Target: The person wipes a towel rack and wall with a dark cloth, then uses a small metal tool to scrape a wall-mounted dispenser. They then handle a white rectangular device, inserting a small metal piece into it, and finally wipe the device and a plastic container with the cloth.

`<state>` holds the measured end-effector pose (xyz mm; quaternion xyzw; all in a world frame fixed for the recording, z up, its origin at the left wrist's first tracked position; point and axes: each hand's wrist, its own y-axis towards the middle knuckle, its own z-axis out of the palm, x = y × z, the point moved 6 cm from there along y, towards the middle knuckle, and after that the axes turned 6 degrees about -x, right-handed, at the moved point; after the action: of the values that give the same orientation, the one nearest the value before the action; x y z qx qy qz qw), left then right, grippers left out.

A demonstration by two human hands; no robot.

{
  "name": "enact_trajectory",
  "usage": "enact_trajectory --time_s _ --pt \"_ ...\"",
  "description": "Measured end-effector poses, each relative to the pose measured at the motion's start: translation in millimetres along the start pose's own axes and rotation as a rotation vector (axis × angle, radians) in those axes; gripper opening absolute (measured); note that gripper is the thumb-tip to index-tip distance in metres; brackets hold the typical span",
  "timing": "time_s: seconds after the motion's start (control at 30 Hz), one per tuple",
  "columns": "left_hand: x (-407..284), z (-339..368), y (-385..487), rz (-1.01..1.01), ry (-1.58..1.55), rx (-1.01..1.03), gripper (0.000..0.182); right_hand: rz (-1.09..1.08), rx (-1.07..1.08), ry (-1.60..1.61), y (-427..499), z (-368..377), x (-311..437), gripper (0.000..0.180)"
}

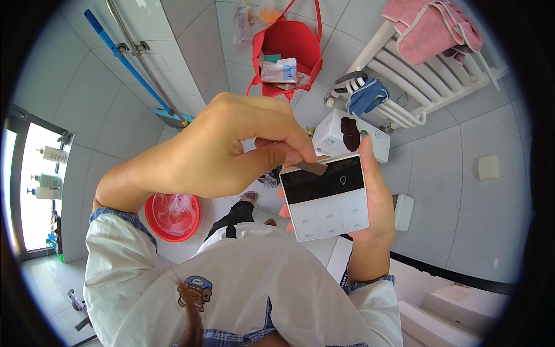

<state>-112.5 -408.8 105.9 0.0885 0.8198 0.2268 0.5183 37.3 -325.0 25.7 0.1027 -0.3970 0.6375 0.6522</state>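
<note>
My left hand (247, 147) pinches a small flat brownish strip (313, 167) between thumb and fingers, palm side turned down. The strip lies over the upper edge of a square switch panel (329, 212), and whether it touches the surface cannot be told. My right hand (378, 199) holds this panel from below, with the thumb along its right edge and fingertips showing at its left edge. The panel's upper part is glossy black with a light-bulb symbol, and its lower part is white with several small button marks.
A red basin (172, 217) with soapy-looking water stands on the floor at left. Beyond the hands are a white box (331, 130), a red bag (303, 39) and a white towel radiator (416, 73). A blue-handled broom (130, 65) leans at upper left.
</note>
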Motion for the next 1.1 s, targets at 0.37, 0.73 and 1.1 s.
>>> enact_trajectory --time_s 0.37,0.73,1.1 --pt "2 -1 -9 -0.007 0.019 0.019 0.038 0.042 -0.031 0.054 0 -2 -7 0.107" --pt "-3 -9 -7 0.03 0.094 -0.041 0.029 -0.008 -0.039 0.015 7 -1 -7 0.104" --pt "11 -4 -23 -0.037 -0.087 -0.322 0.019 -0.385 -0.027 -0.011 8 10 5 0.102"
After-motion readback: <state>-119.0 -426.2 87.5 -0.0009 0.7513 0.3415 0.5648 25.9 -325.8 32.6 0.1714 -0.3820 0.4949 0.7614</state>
